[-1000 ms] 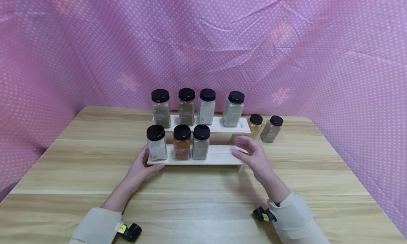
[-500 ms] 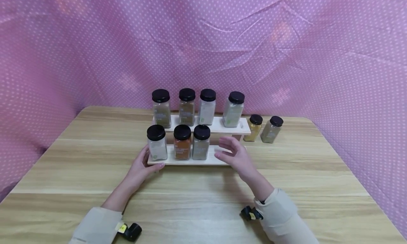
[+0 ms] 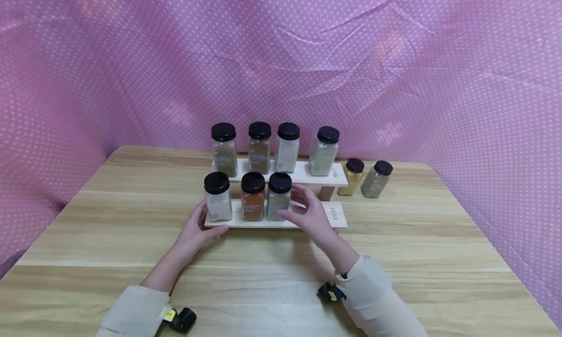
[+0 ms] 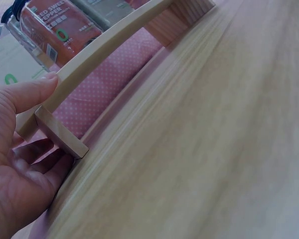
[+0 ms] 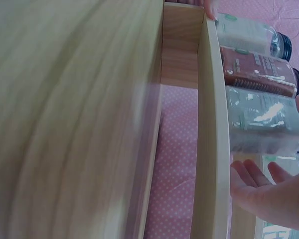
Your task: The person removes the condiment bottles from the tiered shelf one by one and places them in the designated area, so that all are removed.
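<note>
A two-tier light wooden spice rack (image 3: 309, 219) bears black-lidded spice jars on both tiers. My left hand (image 3: 193, 230) grips its left end: in the left wrist view the thumb lies on the front edge of the shelf (image 4: 94, 55) and the fingers curl beside the short leg (image 4: 62, 133). On the lower tier stand a white jar (image 3: 218, 205), a red-orange pepper jar (image 3: 252, 205) and a grey-beige jar (image 3: 275, 205). My right hand (image 3: 313, 220) is round the right side of the grey-beige jar, thumb in front; the right wrist view shows its fingers (image 5: 249, 174) apart from the glass.
Several jars, one of them pale green (image 3: 323, 156), line the upper tier. Right of the rack, a yellow jar (image 3: 350, 181) and a grey-brown jar (image 3: 376, 182) stand on the wooden table (image 3: 263, 278). Pink dotted cloth (image 3: 281, 59) hangs behind.
My right hand has moved left along the lower tier, from its right end to the grey-beige jar. My left hand keeps its hold on the rack; the jars have stayed put.
</note>
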`<state>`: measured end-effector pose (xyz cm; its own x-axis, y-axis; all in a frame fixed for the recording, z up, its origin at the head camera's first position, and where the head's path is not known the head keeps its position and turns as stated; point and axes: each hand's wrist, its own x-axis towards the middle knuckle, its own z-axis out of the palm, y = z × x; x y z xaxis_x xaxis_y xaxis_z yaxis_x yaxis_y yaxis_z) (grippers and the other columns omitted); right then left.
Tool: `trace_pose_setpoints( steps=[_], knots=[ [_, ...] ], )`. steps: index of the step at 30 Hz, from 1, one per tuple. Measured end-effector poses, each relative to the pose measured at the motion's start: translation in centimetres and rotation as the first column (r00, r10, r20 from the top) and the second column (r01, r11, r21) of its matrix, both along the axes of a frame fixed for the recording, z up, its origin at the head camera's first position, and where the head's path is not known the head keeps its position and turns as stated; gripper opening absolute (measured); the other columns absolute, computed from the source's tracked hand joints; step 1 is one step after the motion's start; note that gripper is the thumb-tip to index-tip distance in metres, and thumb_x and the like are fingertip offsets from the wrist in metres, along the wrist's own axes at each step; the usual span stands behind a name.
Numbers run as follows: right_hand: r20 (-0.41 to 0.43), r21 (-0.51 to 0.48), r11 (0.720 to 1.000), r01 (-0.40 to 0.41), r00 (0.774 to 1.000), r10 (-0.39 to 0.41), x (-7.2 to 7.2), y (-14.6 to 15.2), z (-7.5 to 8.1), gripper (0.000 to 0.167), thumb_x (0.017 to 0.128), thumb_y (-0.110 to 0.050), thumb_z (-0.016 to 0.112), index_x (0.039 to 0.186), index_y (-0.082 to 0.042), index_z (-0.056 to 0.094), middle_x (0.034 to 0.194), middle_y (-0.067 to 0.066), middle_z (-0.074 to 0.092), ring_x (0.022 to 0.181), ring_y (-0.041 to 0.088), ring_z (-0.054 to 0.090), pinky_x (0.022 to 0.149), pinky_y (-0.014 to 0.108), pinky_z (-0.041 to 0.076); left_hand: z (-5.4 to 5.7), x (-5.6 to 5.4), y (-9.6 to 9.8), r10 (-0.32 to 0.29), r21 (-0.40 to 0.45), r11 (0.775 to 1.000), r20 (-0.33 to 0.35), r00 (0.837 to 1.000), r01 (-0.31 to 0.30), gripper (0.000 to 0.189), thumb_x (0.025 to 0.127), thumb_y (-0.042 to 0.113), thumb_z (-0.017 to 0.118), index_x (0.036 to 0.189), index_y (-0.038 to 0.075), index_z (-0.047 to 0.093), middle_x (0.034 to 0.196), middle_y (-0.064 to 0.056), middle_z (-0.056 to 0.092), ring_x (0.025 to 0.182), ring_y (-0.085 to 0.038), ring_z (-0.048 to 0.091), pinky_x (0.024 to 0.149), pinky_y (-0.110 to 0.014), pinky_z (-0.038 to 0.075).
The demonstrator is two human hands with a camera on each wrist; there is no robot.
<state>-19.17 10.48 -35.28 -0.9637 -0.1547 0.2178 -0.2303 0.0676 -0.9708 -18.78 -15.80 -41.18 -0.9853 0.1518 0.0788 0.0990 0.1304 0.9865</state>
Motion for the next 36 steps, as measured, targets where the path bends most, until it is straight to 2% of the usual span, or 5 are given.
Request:
trace_pose_setpoints(
  steps=[8,16,27,36],
  knots=[
    [0.009,0.038,0.998,0.042,0.999,-0.043,-0.1,-1.1,-0.2,0.059,0.069,0.001,0.069,0.12,0.0,0.041,0.112,0.015,0.049,0.102,0.027,0.045,0.086,0.039,0.037,-0.1,-0.1,0.0,-0.001,0.001,1.0,-0.003,1.0,0.001,0.083,0.074,0.012,0.069,0.137,0.009,0.015,0.134,-0.02,0.028,0.123,-0.027,0.021,0.099,-0.04,0.017],
    [-0.032,0.015,0.998,0.055,0.998,-0.054,-0.2,-2.0,-0.2,0.057,0.068,0.004,0.068,0.117,0.004,0.04,0.109,0.02,0.049,0.1,0.029,0.046,0.085,0.037,0.038,-0.1,-0.2,-0.1,-0.003,0.017,1.0,-0.012,1.0,0.003,0.083,0.073,0.01,0.069,0.137,0.008,0.016,0.133,-0.02,0.029,0.123,-0.027,0.021,0.099,-0.04,0.017],
    [-0.033,0.066,0.992,0.11,0.994,-0.108,-0.5,-2.7,-0.5,0.056,0.067,-0.001,0.071,0.115,0.003,0.043,0.106,0.016,0.05,0.098,0.028,0.046,0.083,0.038,0.039,-0.1,-0.1,-0.1,0.002,0.023,1.0,-0.011,1.0,-0.002,0.083,0.073,0.009,0.069,0.137,0.007,0.016,0.133,-0.021,0.029,0.124,-0.026,0.02,0.099,-0.039,0.015],
    [-0.079,0.063,0.985,0.16,0.985,-0.155,-0.6,-2.9,-0.6,0.053,0.064,0.0,0.072,0.11,0.002,0.046,0.102,0.015,0.052,0.093,0.027,0.047,0.078,0.038,0.042,-0.1,-0.1,0.0,-0.005,0.026,1.0,-0.02,1.0,0.006,0.082,0.073,0.009,0.069,0.136,0.007,0.017,0.132,-0.021,0.03,0.122,-0.027,0.022,0.098,-0.04,0.018]
  ],
)
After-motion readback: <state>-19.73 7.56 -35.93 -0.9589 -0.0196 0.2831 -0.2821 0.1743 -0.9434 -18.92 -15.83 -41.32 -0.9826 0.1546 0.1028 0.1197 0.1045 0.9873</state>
